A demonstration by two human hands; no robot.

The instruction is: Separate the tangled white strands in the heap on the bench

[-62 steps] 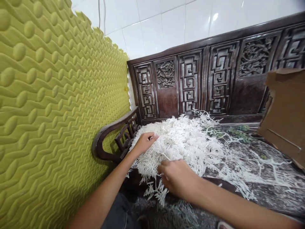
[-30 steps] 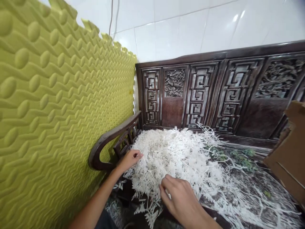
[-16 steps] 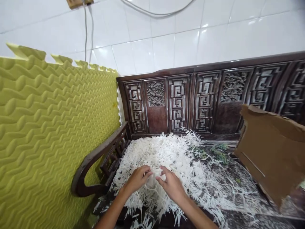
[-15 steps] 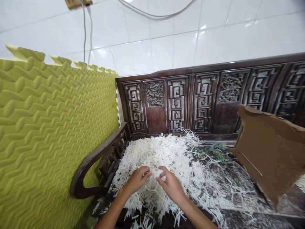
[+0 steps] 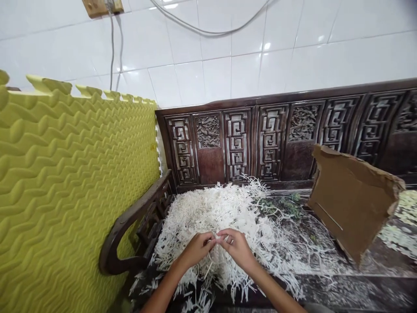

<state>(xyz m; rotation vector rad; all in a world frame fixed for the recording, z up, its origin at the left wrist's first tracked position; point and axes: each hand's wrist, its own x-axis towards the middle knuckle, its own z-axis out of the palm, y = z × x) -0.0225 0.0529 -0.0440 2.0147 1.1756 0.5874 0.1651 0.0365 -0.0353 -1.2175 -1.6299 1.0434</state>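
My left hand [image 5: 199, 248] and my right hand [image 5: 237, 248] meet fingertip to fingertip over a heap of white branching sprigs [image 5: 192, 208], which look like artificial foliage. Both hands are closed in a pinch. Between the fingertips is a thin white sprig, mostly covered by the fingers. A pale stem hangs below the hands. The heap spreads over the seat of a dark carved wooden bench [image 5: 211, 167] and droops past its front edge.
A yellow foam mat [image 5: 81, 182] stands upright on the left beside the curved armrest [image 5: 112, 248]. To the right leans a torn cardboard piece [image 5: 352, 204], with pale yellow-green pieces [image 5: 402, 239] behind it. White tiles [image 5: 215, 76] and a cable [image 5: 208, 32] are above the bench.
My hands have come together; their fingertips were apart and now touch. The view has shifted slightly to the right, showing more of the bench beyond the cardboard.
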